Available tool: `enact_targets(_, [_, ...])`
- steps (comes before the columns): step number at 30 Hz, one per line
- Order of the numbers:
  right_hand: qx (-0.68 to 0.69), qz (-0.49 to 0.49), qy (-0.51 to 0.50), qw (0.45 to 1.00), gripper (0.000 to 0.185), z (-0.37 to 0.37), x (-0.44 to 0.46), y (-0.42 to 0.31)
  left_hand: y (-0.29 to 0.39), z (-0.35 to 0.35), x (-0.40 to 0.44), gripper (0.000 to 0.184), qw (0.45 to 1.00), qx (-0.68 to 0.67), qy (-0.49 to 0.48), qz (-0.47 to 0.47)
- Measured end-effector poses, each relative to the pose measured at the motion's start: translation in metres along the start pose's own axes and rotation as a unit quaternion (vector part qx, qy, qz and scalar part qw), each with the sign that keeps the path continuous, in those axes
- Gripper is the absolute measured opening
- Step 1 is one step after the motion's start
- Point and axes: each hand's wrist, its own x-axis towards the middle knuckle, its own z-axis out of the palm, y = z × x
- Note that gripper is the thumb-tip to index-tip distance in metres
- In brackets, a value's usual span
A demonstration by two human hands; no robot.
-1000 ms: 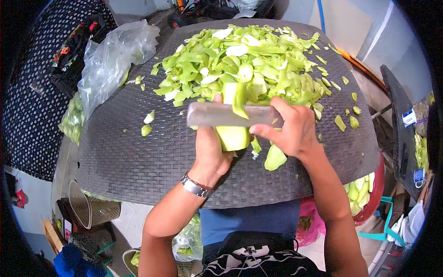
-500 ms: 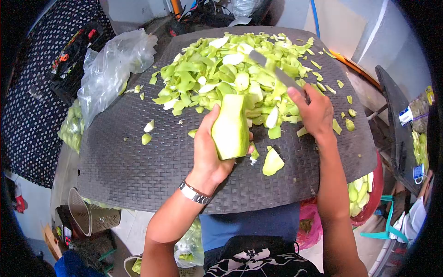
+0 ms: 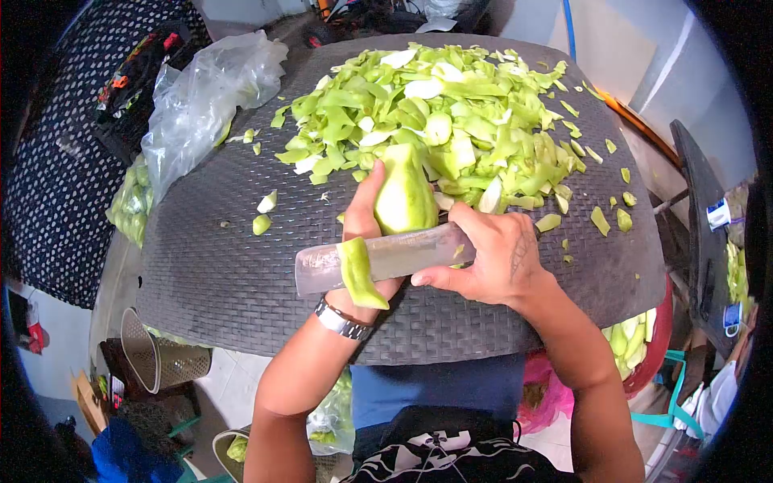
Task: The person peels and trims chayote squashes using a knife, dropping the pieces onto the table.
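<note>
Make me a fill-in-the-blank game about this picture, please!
1. The ____ hand grips the knife.
2. The strip lying across the knife is colored ____.
3. The metal watch is worn on the ____ arm.
4. The pile of peels rests on a woven ____.

Missing words: right; green; left; table.

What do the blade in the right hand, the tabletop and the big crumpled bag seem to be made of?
The blade looks like metal, probably steel: flat, grey, with a dull, streaked sheen. The tabletop looks like plastic, woven or moulded: dark, slightly shiny, in a basket pattern. The bag appears to be thin plastic film: glossy, see-through, crinkled.
</note>
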Motion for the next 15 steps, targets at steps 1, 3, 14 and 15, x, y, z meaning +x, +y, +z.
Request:
enact_targets(1, [-0.002, 0.005, 0.005, 1.000, 0.079, 0.000, 0.000, 0.000, 0.000, -0.002, 0.001, 0.048, 1.000, 0.001, 0.001, -0.001])
enact_targets(3, [-0.004, 0.011, 0.013, 1.000, 0.078, 0.001, 0.001, -0.001, -0.002, -0.009, 0.004, 0.047, 0.999, 0.000, -0.036, -0.002])
enact_targets(14, [-0.059, 0.125, -0.015, 0.990, 0.070, -0.012, 0.007, 0.017, -0.008, -0.003, 0.002, 0.049, 0.994, 0.037, 0.083, 0.053])
enact_targets(15, [-0.069, 0.177, -0.032, 0.981, 0.070, -0.017, 0.009, 0.022, -0.006, -0.004, 0.001, 0.047, 0.993, 0.052, 0.091, 0.061])
